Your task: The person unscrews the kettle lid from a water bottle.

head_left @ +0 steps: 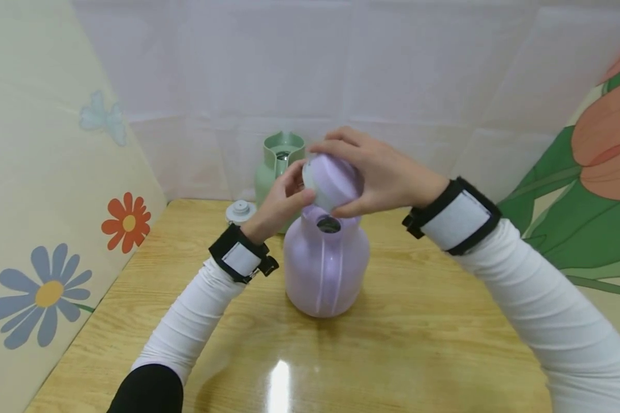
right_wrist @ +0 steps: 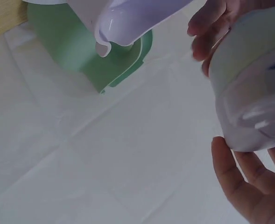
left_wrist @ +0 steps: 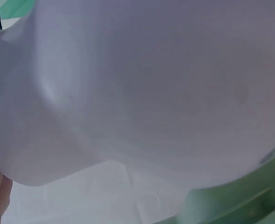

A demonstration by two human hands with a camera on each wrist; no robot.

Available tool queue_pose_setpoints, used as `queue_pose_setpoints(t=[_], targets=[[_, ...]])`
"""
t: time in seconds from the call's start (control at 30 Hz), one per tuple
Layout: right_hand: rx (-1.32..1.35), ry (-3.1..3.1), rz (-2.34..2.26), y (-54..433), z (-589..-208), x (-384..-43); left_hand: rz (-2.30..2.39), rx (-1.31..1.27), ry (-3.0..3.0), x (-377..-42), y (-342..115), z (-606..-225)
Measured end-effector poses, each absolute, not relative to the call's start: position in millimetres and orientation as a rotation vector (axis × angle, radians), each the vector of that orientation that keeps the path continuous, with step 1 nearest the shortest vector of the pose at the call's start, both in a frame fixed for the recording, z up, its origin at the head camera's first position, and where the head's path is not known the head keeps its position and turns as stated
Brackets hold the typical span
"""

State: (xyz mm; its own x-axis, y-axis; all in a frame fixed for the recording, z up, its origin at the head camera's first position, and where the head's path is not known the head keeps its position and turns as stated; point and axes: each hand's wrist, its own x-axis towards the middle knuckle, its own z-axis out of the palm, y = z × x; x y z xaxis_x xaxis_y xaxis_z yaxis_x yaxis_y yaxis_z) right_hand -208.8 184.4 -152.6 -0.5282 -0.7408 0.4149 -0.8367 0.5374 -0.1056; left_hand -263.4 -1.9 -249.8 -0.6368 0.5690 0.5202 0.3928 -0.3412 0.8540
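Both hands hold a lilac and white jug lid (head_left: 336,178) tilted over a lilac thermos jug (head_left: 325,275). My right hand (head_left: 379,172) grips the lilac top, fingers above and thumb below. My left hand (head_left: 281,203) pinches the paler underside at the left. The jug stands upright on the table with its mouth uncovered and its handle towards me. In the right wrist view the lid (right_wrist: 249,88) is between fingers of both hands. The jug's body (left_wrist: 142,93) fills most of the left wrist view.
A green thermos jug (head_left: 268,178), also lidless, stands behind the lilac one, partly hidden by my left hand. A white round stopper (head_left: 240,211) lies left of it on the wooden table (head_left: 418,321). White cloth (head_left: 268,63) hangs behind; floral panels (head_left: 57,201) flank the sides.
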Motion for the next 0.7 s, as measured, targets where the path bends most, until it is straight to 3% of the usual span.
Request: queue_pose_setpoints(t=[0.4, 0.7], targets=[[1.312, -2.374, 0.437, 186, -154, -204, 2.192, 1.208, 1.404, -256, 5, -243], [1.33, -2.329, 0.494, 203, -160, -192, 2.138, 1.406, 1.576, -259, 12, -231]])
